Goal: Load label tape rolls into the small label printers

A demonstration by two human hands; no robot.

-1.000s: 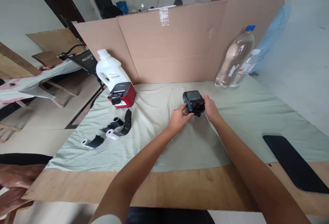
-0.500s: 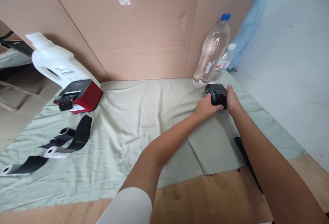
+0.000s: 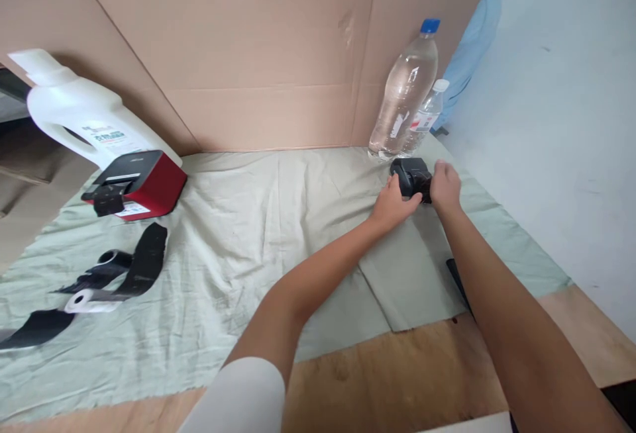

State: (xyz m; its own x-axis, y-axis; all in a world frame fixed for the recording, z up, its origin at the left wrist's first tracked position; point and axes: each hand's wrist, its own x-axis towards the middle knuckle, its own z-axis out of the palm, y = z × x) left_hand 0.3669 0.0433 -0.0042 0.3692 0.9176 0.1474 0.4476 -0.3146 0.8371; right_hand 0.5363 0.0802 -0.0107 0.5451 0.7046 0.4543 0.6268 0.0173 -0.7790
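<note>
A small black device [image 3: 410,171] rests on the cloth just in front of two bottles at the right. My left hand [image 3: 392,206] grips its near left side, thumb and fingers apart around it. A dark glossy strip [image 3: 423,185] shows at the device's right side. My right hand [image 3: 446,186] is against this strip with its fingers curled; what lies between them is hidden. A red and black box-shaped machine [image 3: 144,185] stands at the left, a dark strip hanging from its front.
A white jug [image 3: 99,115] leans behind the red machine. Rolls with dark strips [image 3: 144,264] lie at the left. A large water bottle [image 3: 407,92] and a smaller one [image 3: 428,115] stand before the cardboard [image 3: 278,42]. A dark flat object lies beneath my right forearm.
The view has shifted, so most things appear further left. My left thumb now sits higher on the device, and more of the dark strip shows between my hands.
</note>
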